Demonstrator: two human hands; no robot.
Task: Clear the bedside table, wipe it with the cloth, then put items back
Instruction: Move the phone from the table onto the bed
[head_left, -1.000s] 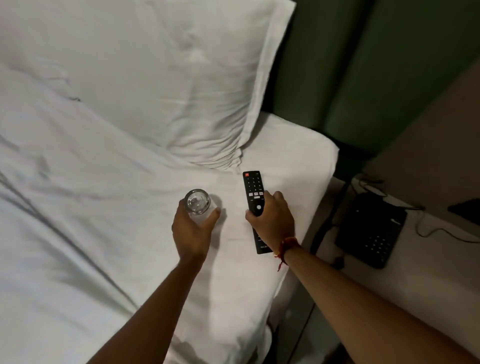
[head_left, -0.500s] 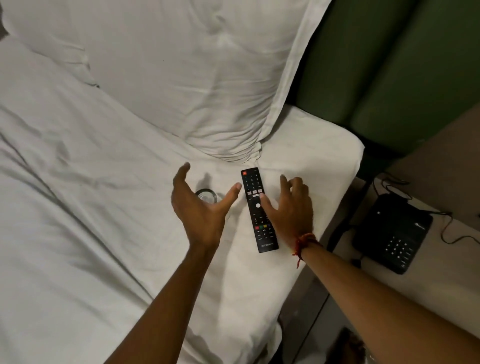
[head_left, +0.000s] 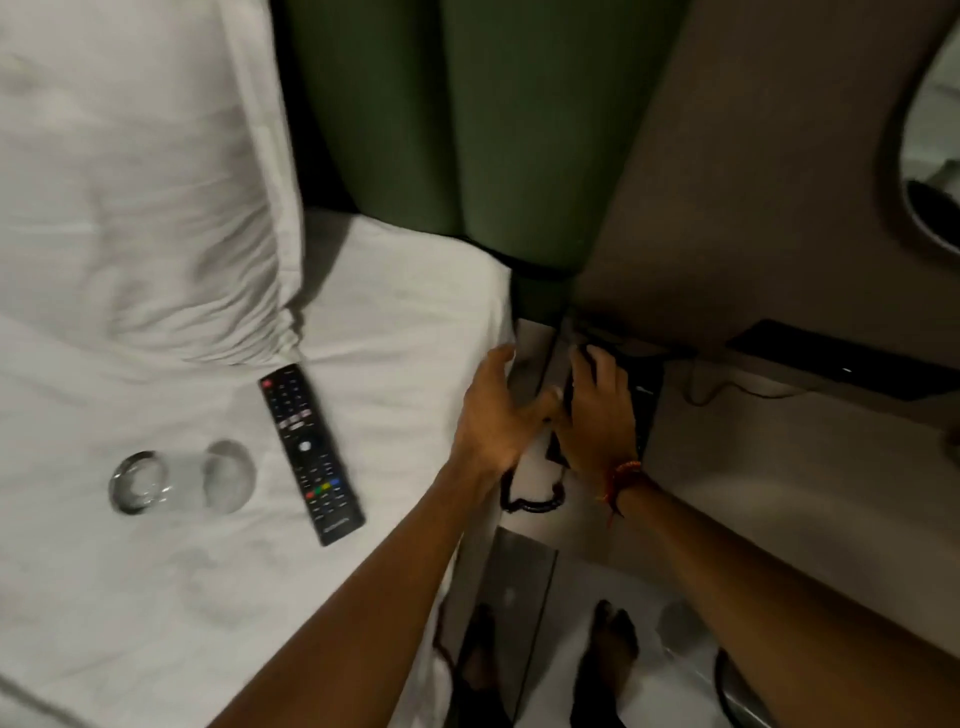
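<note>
A black telephone (head_left: 647, 395) sits on the pale bedside table (head_left: 779, 467), at its left end against the wall. My right hand (head_left: 597, 410) lies on top of the telephone with its fingers wrapped over the far edge. My left hand (head_left: 498, 415) is beside the telephone's left side, fingers apart, thumb touching it. The telephone's coiled cord (head_left: 530, 501) hangs below my hands. On the white bed sheet (head_left: 405, 312) lie a black remote (head_left: 310, 452) and a clear glass (head_left: 182, 480), both free of my hands.
A white pillow (head_left: 135, 182) lies behind the remote. A green padded headboard (head_left: 457, 130) stands behind the bed. A dark flat object (head_left: 831, 358) sits at the table's back edge, with a thin cable (head_left: 727, 395) near it. My bare feet (head_left: 613, 654) show on the floor below.
Both hands let go of the glass and the remote on the bed and moved right to the telephone. The view swung right toward the bedside table.
</note>
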